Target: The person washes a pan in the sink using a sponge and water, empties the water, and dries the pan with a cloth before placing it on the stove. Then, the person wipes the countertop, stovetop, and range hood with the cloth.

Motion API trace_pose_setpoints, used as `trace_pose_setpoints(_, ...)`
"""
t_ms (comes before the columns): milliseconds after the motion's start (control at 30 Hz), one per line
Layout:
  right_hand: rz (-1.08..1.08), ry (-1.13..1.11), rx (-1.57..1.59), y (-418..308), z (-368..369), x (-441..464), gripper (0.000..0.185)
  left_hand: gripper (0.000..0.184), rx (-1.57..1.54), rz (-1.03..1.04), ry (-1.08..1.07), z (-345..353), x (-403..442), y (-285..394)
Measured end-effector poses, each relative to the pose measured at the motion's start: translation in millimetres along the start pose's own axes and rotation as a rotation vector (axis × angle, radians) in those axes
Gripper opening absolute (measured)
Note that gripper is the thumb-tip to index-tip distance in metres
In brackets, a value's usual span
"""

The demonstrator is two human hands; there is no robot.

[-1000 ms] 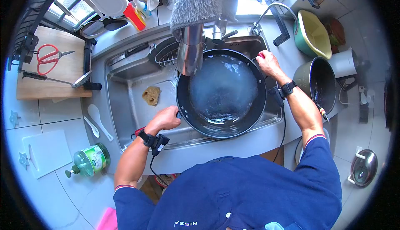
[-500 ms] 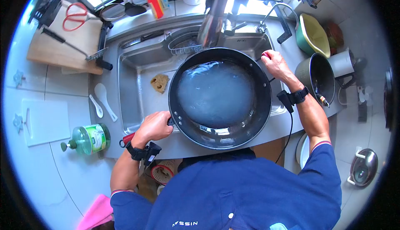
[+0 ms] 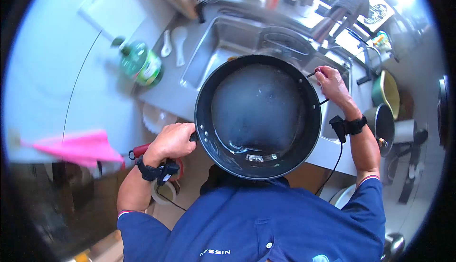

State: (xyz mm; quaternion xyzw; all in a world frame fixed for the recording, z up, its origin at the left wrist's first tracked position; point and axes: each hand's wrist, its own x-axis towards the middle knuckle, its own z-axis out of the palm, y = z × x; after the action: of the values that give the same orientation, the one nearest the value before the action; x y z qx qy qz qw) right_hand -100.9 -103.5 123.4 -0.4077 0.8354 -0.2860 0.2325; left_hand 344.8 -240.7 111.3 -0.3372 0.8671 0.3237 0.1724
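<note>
A large black wok [image 3: 311, 131] with cloudy water [image 3: 259, 105] in it is held up level in front of my body, over the front edge of the counter. My left hand [image 3: 170, 142] is closed around its long handle [image 3: 139, 151], whose red end shows behind the wrist. My right hand [image 3: 333, 85] grips the small loop handle on the far right side of the rim. The steel sink [image 3: 209, 48] lies behind the wok, which covers part of it.
A green detergent bottle [image 3: 142, 65] and a white rice paddle [image 3: 179, 43] are left of the sink. A pink cloth [image 3: 78, 148] hangs at the left. At the right are a green-yellow basin [image 3: 387, 91] and a dark pot [image 3: 381, 124]. The faucet [image 3: 330, 24] stands behind.
My view and body have turned left. The wok has moved with both hands off the sink toward the counter's front edge. Its water has shifted, and the sponge is largely hidden.
</note>
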Motion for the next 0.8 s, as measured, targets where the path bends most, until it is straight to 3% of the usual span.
trace_pose_setpoints(67, -0.124, -0.035, 0.007, -12, 19, -2, 0.029, 0.03, -0.032, -0.001, 0.08, 26, -37, -14)
trace_pose_setpoints(133, -0.123, -0.073, 0.03, -43, 40, -20, 0.028, 0.03, -0.064, -0.043, 0.154, 51, -73, -25)
trace_pose_setpoints(167, -0.16, -0.113, 0.03, -50, 51, -25, 0.027, 0.031, -0.126, -0.134, 0.094, 58, -91, -24)
trace_pose_setpoints(400, -0.343, -0.307, 0.017, -87, 124, -64, 0.028, 0.031, -0.238, -0.303, 0.349, 169, -201, -32)
trace_pose_setpoints(533, -0.356, -0.401, -0.03, -107, 192, -85, 0.031, 0.029, -0.347, -0.436, 0.323, 224, -239, -58)
trace_pose_setpoints(633, -0.531, -0.409, -0.151, -119, 240, -115, 0.036, 0.034, -0.446, -0.467, 0.356, 278, -277, -73)
trace_pose_setpoints(800, -0.53, -0.483, -0.068, -120, 330, -152, 0.033, 0.034, -0.509, -0.563, 0.377, 354, -322, -100)
